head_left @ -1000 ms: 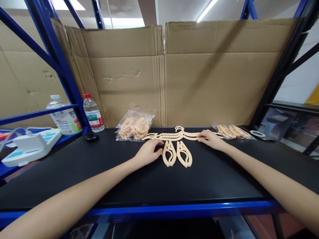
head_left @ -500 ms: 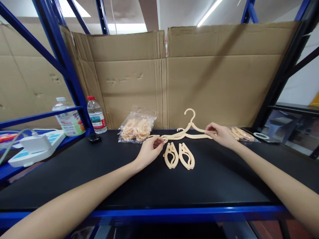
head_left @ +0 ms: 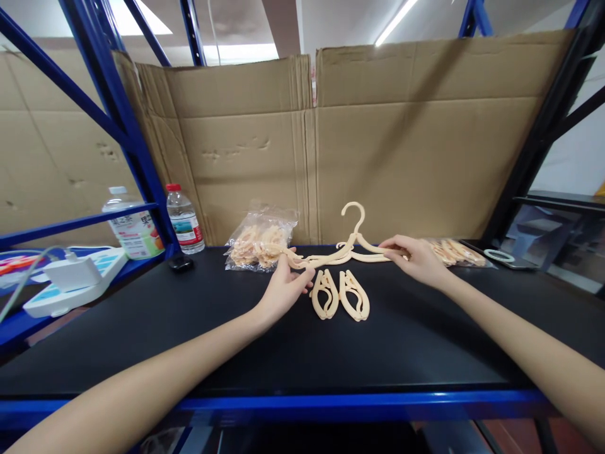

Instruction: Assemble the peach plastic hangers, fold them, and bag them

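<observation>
An unfolded cream plastic hanger [head_left: 358, 237] is held at both ends, its hook pointing up. My left hand [head_left: 284, 285] pinches the left end between thumb and fingers. At the right end, the fingers of my right hand [head_left: 412, 257] are closed around the hanger's arm. Beneath the held hanger, part of another cream hanger [head_left: 373, 257] shows; how far the two overlap is hard to make out. Two folded cream hangers [head_left: 324, 295] lie side by side on the black tabletop, just in front of the unfolded one.
Behind my left hand lies a clear bag [head_left: 261, 239] of folded hangers; another bag [head_left: 456, 252] sits beyond my right hand. A water bottle [head_left: 184, 221], a black object [head_left: 181, 263] and a power strip [head_left: 75, 280] are at left. Cardboard [head_left: 425, 145] walls the back.
The held hanger has shifted slightly left and tilted. My left hand has turned up around its left end, and my right hand has moved a little left along with it.
</observation>
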Motion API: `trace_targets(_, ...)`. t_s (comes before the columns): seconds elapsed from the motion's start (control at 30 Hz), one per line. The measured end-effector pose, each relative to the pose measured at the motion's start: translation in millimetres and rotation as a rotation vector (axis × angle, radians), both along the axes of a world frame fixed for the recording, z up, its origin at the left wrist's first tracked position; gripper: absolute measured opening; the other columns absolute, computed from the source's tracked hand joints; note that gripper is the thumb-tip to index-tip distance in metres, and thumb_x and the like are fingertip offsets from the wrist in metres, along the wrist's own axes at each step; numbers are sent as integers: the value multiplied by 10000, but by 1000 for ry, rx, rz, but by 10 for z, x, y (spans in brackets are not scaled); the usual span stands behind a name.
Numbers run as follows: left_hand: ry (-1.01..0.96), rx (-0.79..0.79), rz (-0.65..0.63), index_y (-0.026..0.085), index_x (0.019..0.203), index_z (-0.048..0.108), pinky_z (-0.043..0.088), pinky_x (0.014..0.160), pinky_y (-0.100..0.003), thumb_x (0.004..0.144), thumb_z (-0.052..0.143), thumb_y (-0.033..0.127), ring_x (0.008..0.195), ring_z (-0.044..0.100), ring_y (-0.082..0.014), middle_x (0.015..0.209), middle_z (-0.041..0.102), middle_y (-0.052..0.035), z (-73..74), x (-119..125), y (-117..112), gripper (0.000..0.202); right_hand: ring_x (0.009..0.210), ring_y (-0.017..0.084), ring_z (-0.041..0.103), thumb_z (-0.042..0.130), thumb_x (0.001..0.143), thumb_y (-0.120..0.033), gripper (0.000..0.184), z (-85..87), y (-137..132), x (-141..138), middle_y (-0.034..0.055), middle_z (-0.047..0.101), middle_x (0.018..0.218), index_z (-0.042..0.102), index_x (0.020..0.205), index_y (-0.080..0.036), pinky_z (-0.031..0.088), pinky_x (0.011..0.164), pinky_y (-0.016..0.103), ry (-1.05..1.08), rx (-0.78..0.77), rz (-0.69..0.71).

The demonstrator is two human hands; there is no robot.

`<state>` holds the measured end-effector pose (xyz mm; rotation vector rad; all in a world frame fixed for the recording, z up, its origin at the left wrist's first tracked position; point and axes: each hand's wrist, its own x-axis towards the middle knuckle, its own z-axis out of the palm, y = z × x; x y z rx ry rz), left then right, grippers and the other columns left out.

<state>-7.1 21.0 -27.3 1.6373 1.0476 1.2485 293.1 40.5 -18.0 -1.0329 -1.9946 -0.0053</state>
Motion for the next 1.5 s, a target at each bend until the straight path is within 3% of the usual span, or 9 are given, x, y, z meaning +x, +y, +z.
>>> trace_targets(0.17, 240, 260, -70, 207, 1228, 474, 506, 768, -297, 820, 579, 271, 823, 621, -155, 1027, 610, -53, -20, -42, -19, 426, 740, 176, 619, 515, 878, -260, 133, -12, -98, -156, 61, 667, 863, 617, 925, -188, 499, 673, 307, -75, 16, 56)
trace_targets(0.37, 142, 232, -59, 174, 967, 616, 502, 791, -312, 819, 570, 328, 840, 649, -185, 1038, 634, -70, -8, -33, 13, 219, 792, 186, 579, 512, 900, -246, 142, 48, -119, -108, 61, 646, 852, 625, 963, -187, 473, 723, 318, -278, 104, 53)
trace_targets(0.5, 61, 111, -17, 155, 966, 613, 502, 666, -270, 782, 608, 352, 790, 645, -186, 937, 649, -72, 12, -2, -4, 270, 828, 225, 555, 537, 896, -332, 192, 94, -148, -52, 77, 632, 850, 630, 830, -178, 448, 724, 342, -439, 234, -212)
trace_targets(0.67, -23, 100, -47, 153, 936, 611, 468, 579, -230, 763, 621, 372, 814, 618, -188, 946, 631, -73, -4, 20, -11, 278, 631, 172, 579, 478, 925, -384, 250, 72, -215, -124, 68, 619, 953, 613, 868, -181, 376, 505, 276, -537, 204, -524)
trace_targets(0.83, 3, 149, -60, 158, 915, 626, 450, 579, -232, 774, 616, 378, 795, 585, -177, 920, 631, -66, -21, 16, -12, 262, 671, 186, 607, 373, 957, -375, 308, 46, -240, -201, 136, 519, 1242, 604, 897, -180, 375, 452, 274, -530, 264, -549)
trace_targets(1.0, 20, 154, -67, 164, 935, 636, 431, 538, -217, 778, 613, 385, 681, 540, -144, 834, 620, -40, -27, 14, -29, 272, 766, 216, 608, 360, 955, -354, 314, 72, -252, -213, 166, 454, 1308, 603, 862, -179, 446, 481, 288, -515, 323, -578)
trace_targets(1.2, 12, 133, -53, 140, 919, 625, 415, 540, -217, 800, 588, 372, 555, 472, -91, 795, 630, -33, -41, 2, 15, 263, 1003, 283, 554, 391, 942, -272, 227, 61, -232, -223, 176, 376, 1351, 585, 868, -178, 499, 819, 464, -393, 326, -381)
trace_targets(1.4, -3, 128, -40, 135, 907, 634, 422, 540, -219, 780, 606, 366, 625, 517, -120, 800, 632, -47, -24, 18, 2, 264, 852, 196, 611, 514, 883, -305, 271, -2, -178, -252, 124, 551, 1120, 519, 1136, -206, 551, 738, 359, 144, 73, -75)
trace_targets(1.5, -52, 106, -14, 134, 905, 634, 424, 547, -219, 769, 632, 350, 573, 488, -98, 775, 632, -37, 20, 20, -28, 255, 925, 219, 613, 572, 848, -354, 287, 10, -150, -238, 86, 640, 981, 566, 1097, -212, 535, 786, 366, 309, -79, 30)
